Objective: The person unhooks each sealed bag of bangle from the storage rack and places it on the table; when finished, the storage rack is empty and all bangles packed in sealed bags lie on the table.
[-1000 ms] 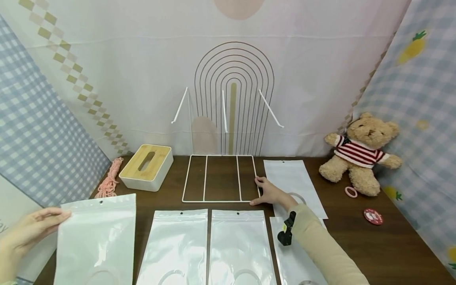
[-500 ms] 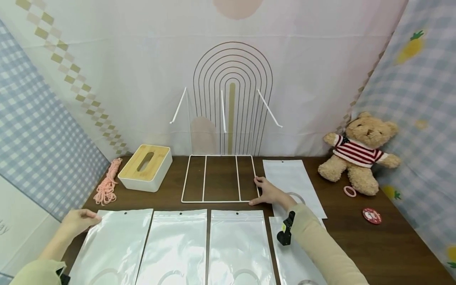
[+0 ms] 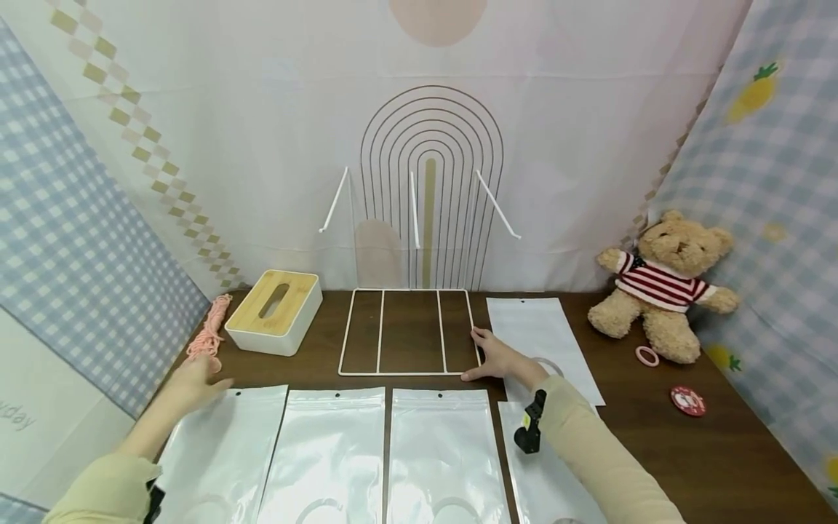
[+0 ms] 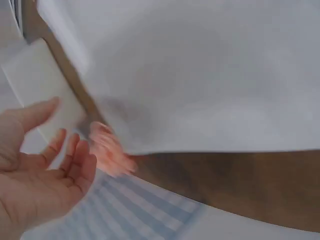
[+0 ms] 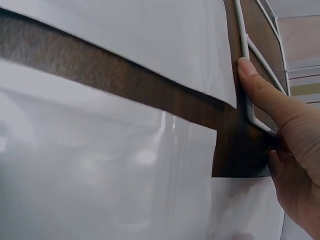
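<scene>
In the head view my left hand (image 3: 190, 389) is over the upper left corner of the leftmost white zip bag (image 3: 225, 444), just in front of the pink rope bundle (image 3: 208, 331). Its fingers look relaxed and hold nothing; the left wrist view shows the palm (image 4: 42, 190) with fingers loosely bent. My right hand (image 3: 500, 360) holds the front right corner of a white wire rack (image 3: 399, 374), thumb at the front wire and fingers at the side. Three rods slant from the rack's upright back. More white bags lie in front, including a middle pair (image 3: 330, 444) and a right one (image 3: 530, 473) partly under my sleeve.
A tissue box (image 3: 273, 313) with a wooden lid stands left of the rack. Another white bag (image 3: 527, 324) lies right of it. A teddy bear (image 3: 668, 284), a pink ring (image 3: 647, 356) and a red round badge (image 3: 688, 401) are at the right.
My left hand has laid the leftmost bag flat beside the others, let it go, and moved right and away from me toward the rope. My right hand stays at the rack's corner.
</scene>
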`<state>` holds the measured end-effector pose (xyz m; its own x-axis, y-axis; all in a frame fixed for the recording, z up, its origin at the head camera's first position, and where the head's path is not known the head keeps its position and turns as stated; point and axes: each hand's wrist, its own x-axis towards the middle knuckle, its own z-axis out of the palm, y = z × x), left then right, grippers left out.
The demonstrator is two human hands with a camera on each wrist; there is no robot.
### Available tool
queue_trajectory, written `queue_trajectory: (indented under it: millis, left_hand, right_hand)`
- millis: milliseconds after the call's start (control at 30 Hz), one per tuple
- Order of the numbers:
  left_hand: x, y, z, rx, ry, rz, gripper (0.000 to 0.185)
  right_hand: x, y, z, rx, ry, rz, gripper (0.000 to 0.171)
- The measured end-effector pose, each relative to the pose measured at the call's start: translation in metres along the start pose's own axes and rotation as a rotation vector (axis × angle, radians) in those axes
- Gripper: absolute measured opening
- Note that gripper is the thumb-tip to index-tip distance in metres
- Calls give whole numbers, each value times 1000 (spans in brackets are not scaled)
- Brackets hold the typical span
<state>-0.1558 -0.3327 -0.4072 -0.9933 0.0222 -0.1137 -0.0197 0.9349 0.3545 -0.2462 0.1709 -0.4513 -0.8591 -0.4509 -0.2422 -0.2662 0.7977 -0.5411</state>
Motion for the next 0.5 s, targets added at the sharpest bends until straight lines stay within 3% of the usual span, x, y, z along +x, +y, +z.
queue_trajectory:
  millis: [133,267,400,500]
  left_hand:
    - [15,50,21,60,165,193,65]
    - [33,85,43,164,294,324,78]
    - [49,103,57,171,267,356,90]
    - [57,108,63,176,207,339,96]
  right_hand:
    - [-3,10,-5,-11,115,-73,109]
    - [-17,26,-24,-145,300,-100,106]
    - [-44,57,-47,-319,413,-44,97]
    - [-68,85,-51,-400,406,19,93]
